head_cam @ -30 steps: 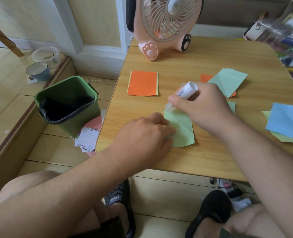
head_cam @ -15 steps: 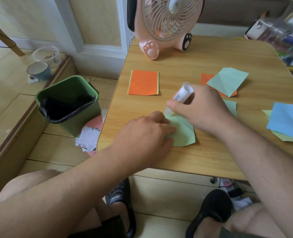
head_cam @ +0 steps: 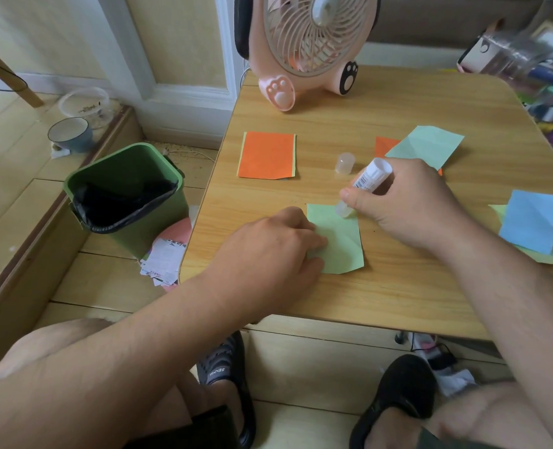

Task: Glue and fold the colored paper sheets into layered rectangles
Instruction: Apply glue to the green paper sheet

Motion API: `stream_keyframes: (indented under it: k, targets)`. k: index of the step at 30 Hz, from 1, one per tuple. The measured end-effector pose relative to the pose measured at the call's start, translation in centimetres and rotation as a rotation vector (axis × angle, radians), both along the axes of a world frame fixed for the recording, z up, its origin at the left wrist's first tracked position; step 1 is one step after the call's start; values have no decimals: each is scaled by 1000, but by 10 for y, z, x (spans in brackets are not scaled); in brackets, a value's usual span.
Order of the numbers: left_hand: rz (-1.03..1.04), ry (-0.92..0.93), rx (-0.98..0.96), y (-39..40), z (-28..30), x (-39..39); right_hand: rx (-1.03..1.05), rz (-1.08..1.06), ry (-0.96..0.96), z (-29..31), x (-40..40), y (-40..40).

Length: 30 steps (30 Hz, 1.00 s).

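Observation:
A light green paper sheet [head_cam: 339, 241] lies near the table's front edge. My left hand [head_cam: 268, 251] presses on its left part with curled fingers. My right hand [head_cam: 407, 202] grips a white glue stick [head_cam: 365, 183], tilted, with its tip on the sheet's top edge. The stick's clear cap [head_cam: 345, 162] stands just behind. An orange rectangle layered on yellow-green paper [head_cam: 267, 155] lies at the left. A mint sheet [head_cam: 425, 145] covers an orange one [head_cam: 385, 146] at the back. A blue sheet [head_cam: 529, 220] lies on a green one at the right.
A pink fan [head_cam: 307, 50] stands at the wooden table's [head_cam: 398, 296] back edge. Clutter with a clear container [head_cam: 524, 56] fills the right rear. A green bin [head_cam: 126, 196] and loose papers [head_cam: 168, 257] sit on the floor to the left.
My right hand has moved to the right along the green sheet's top edge with the glue stick, uncovering the cap behind it. My left hand has stayed on the sheet.

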<state>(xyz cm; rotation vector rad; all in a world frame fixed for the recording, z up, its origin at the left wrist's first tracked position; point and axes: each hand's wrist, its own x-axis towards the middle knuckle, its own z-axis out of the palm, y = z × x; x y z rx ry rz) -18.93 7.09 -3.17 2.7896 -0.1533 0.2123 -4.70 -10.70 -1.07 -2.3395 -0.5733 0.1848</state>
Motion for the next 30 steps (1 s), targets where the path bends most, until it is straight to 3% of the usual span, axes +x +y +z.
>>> stream_keyframes:
  k: [22, 30]
  targets:
    - [-3, 86, 50, 1, 3, -2, -55, -33, -24, 8, -4, -7]
    - [-65, 148, 99, 1, 3, -15, 157, -58, -3, 6, -11, 4]
